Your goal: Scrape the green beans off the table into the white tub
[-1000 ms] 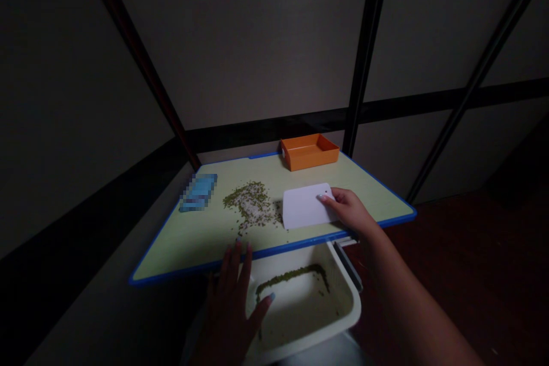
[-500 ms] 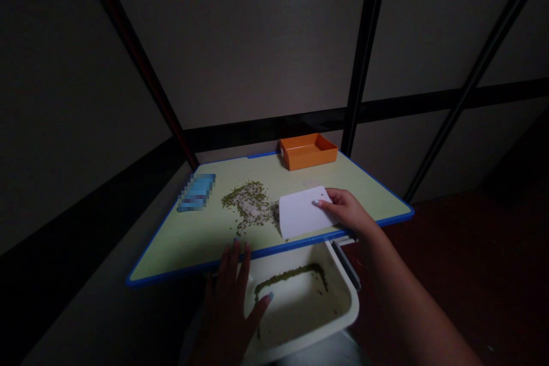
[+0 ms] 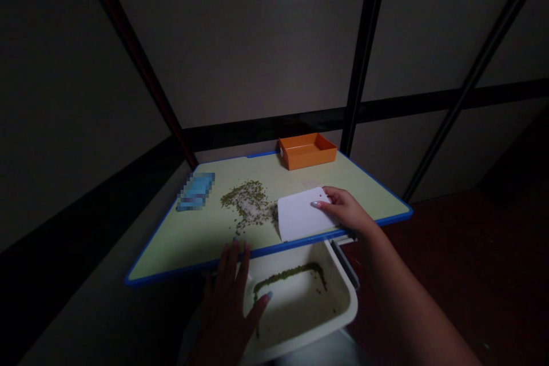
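Right hand (image 3: 349, 213) has its grip on the white scraper (image 3: 300, 216): fingers on the card's right part, thumb side not visible. Scraper stands on its long edge on the tabletop (image 3: 193, 234), tilted, near the front blue edge, its left end just beside the beans (image 3: 249, 203), touching the pile's right fringe as far as one can tell.

Left hand (image 3: 229, 303) lies flat, fingers spread, holding nothing; fingertips reach the tabletop's front edge, thumb rests over the rim of the white bin (image 3: 343, 291). Bin sits below the tabletop's front edge, directly under the scraper, w/ a band of green beans along its far inner wall and a few strays on its floor.

Beans on the tabletop: loose green heap mixed w/ paler grains, mid-tabletop, left of the scraper, scattered strays trailing toward the front edge near the left fingertips.

Orange tray (image 3: 307, 150) at the back edge, well apart from both hands. Blue item (image 3: 196, 191) (blurred, can't tell what) at the left rear, apart from the beans. Dim light; dark-framed panels behind.
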`<state>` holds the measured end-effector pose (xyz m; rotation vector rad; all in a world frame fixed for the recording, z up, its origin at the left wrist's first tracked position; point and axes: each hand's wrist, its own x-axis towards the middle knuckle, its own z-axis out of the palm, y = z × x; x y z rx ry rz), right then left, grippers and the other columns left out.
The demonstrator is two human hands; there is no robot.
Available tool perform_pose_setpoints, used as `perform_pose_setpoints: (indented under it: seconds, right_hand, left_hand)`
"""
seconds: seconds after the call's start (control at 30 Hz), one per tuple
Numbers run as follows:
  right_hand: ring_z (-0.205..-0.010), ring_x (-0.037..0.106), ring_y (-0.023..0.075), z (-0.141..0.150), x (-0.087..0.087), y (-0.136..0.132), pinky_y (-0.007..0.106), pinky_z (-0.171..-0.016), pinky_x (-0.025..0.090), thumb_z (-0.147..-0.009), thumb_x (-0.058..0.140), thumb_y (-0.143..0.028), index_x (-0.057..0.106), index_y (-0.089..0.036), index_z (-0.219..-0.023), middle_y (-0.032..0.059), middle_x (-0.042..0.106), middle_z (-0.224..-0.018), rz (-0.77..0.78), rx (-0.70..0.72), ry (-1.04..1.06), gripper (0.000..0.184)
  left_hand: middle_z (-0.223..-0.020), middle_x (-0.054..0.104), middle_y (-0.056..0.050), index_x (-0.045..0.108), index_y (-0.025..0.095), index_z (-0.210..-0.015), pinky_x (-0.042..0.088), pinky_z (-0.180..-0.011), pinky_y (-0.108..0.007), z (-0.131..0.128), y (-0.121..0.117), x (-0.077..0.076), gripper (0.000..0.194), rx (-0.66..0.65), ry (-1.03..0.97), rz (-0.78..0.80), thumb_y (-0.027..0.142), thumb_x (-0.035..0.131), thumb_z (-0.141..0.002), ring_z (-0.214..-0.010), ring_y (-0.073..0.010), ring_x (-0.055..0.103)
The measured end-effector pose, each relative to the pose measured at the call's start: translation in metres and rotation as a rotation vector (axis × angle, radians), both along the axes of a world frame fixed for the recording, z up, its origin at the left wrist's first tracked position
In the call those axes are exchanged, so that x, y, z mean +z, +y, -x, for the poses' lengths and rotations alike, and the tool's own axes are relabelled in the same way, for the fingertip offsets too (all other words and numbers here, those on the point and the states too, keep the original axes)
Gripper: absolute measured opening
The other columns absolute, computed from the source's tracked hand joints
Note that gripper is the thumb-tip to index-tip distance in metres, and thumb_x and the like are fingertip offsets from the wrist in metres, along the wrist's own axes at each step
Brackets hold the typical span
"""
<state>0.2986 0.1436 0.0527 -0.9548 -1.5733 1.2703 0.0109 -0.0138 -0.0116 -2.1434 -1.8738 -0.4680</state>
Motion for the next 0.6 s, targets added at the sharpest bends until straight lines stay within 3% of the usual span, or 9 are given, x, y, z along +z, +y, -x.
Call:
perform_pose_setpoints:
  seconds: [0.3,0.6]
  right_hand:
    - [-0.060,0.055,0.0146,0.002,0.001,0.000,0.026,-0.053,0.041,-0.064,0.075,-0.051,0.063,-0.017,-0.085,0.0024,0.067,-0.074,0.029,-0.041,0.087,0.042]
    - [-0.068,0.057,0.0176,0.000,-0.007,0.011,0.027,-0.058,0.042,-0.069,0.069,-0.055,0.061,-0.017,-0.085,0.0056,0.067,-0.077,-0.130,-0.345,0.119,0.042]
  left_hand:
    - [-0.161,0.019,-0.012,0.001,0.027,-0.153,0.032,-0.107,-0.059,-0.001,0.000,-0.004,0.077,0.005,0.007,-0.024,0.041,0.044,-0.090,-0.146,-0.0323,0.020]
    - [-0.161,0.017,-0.012,0.002,0.026,-0.153,0.031,-0.108,-0.059,-0.001,0.000,-0.004,0.078,-0.004,-0.004,-0.031,0.040,0.045,-0.089,-0.146,-0.0325,0.019]
